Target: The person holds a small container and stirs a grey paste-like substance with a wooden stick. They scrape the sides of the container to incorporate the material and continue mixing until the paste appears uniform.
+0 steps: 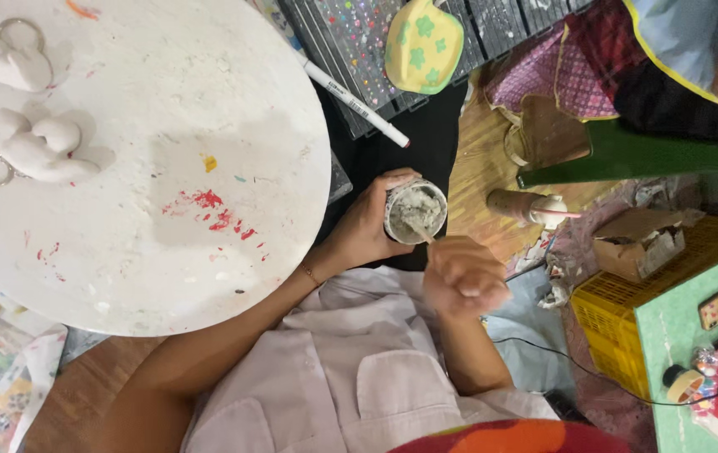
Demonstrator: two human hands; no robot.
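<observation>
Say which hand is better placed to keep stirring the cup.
Right, probably: the right hand grips the stick standing in the grey paste, while the left hand wraps the cup, steadying it.

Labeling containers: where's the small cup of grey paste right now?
In the head view, the small cup of grey paste sits centre frame, gripped by the left hand, just right of the round white table, with the right hand stirring it.

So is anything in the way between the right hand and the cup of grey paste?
Nothing visible. The left hand grips the small cup from its left side, leaving the open top free. The right hand, blurred, sits just below it, and the thin stick it holds already reaches into the grey paste.
</observation>
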